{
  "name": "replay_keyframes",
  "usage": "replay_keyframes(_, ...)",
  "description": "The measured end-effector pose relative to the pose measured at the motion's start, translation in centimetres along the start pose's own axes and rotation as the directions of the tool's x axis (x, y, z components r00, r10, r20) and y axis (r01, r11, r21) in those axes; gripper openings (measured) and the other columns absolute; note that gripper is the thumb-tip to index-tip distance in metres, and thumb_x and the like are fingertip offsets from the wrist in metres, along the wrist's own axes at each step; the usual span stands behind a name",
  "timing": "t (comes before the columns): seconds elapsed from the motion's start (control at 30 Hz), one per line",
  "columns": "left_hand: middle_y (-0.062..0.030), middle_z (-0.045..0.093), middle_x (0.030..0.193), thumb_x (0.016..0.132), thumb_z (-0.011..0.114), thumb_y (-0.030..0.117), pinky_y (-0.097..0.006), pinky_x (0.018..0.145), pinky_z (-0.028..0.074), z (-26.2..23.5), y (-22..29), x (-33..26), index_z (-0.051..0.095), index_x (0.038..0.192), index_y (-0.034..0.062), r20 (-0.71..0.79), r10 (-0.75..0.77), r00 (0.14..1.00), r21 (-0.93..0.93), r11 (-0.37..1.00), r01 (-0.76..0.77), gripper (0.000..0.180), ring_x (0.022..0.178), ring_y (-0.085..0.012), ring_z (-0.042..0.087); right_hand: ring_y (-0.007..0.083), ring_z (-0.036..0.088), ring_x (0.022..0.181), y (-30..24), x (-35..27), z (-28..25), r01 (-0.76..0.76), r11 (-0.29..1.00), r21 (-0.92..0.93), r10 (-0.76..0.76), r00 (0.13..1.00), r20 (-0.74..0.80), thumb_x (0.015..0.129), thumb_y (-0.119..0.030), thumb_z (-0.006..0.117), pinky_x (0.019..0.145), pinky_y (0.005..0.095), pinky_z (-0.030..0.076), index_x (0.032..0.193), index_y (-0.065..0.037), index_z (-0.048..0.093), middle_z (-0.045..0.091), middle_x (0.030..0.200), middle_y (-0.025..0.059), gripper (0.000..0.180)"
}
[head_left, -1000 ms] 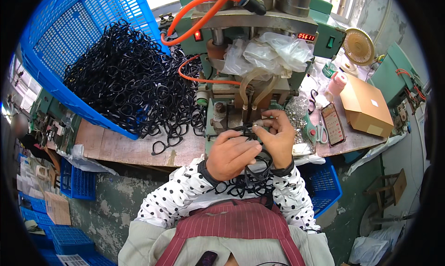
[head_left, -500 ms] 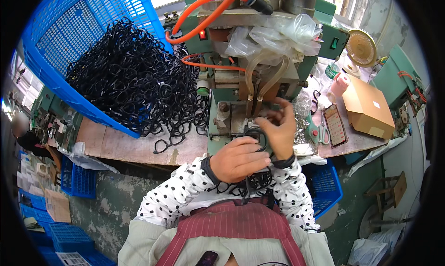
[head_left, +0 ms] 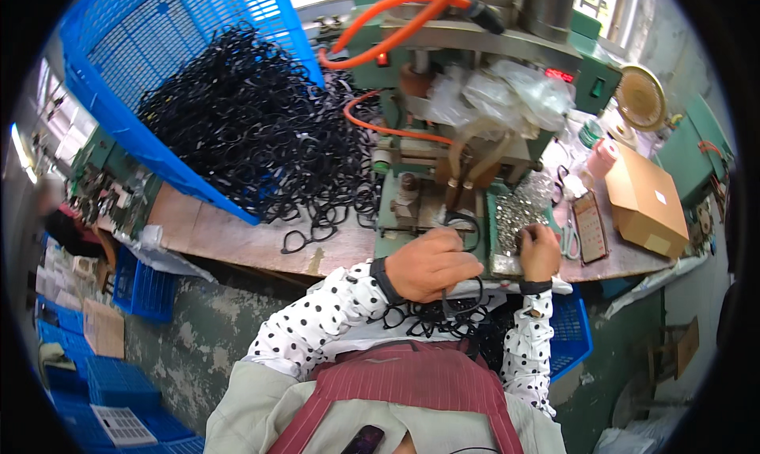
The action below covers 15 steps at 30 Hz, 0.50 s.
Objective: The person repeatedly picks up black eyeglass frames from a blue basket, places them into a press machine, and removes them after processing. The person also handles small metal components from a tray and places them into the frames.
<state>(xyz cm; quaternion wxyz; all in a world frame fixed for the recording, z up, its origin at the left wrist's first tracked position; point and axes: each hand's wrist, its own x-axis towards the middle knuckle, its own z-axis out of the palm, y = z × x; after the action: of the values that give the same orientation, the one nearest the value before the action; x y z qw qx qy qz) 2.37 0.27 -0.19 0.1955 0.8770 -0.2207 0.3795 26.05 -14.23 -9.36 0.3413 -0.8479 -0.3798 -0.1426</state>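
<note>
On the worktop (head_left: 202,223) a machine (head_left: 407,194) is standing, upper middle. At its foot, near the centre, the left hand (head_left: 431,268) is now grasping a black frame (head_left: 477,231) alone; the right hand (head_left: 540,254) is no longer helping but touching shiny bits (head_left: 514,212), right of centre. I cannot tell if its grip is holding any.

A black glasses frame (head_left: 478,232) is held in the grip of the left hand (head_left: 434,265) before a green machine (head_left: 393,216). The right hand (head_left: 541,254) is placed at small metal pieces (head_left: 514,212) in a tray (head_left: 492,216). More frames (head_left: 237,129) are heaped from a tilted blue basket (head_left: 170,169) onto the counter (head_left: 190,220).
</note>
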Motion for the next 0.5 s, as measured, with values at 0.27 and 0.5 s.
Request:
replay_keyframes(0.27,-0.0089,0.058,0.125,0.084,0.066,0.023,-0.049,0.1,0.031,-4.9,-1.5,-4.4,0.062,0.115,0.014,-0.287,-0.187,0.939,0.546,0.774,0.321,0.032,0.113,-0.0307,0.051,0.0237,0.065,0.069,-0.1,0.0,0.4,-0.139,0.948,0.288,0.173,0.98,-0.1,0.09,-0.016,0.065,0.063,0.0347,0.05,0.091,-0.005,0.063,0.068,0.081,0.0097,0.012)
replay_keyframes(0.5,-0.0127,0.037,0.146,0.087,0.06,0.048,-0.061,0.099,0.03,-11.0,-13.5,-14.8,0.056,0.124,0.0243,-0.85,-0.514,-0.119,0.099,-0.378,0.921,0.044,0.131,-0.0387,0.033,0.024,0.063,0.073,-1.1,-0.1,0.5,-0.096,0.951,0.295,0.157,0.97,-0.188,0.086,-0.014,0.069,0.066,0.0347,0.049,0.092,-0.006,0.067,0.066,0.081,0.0098,0.01)
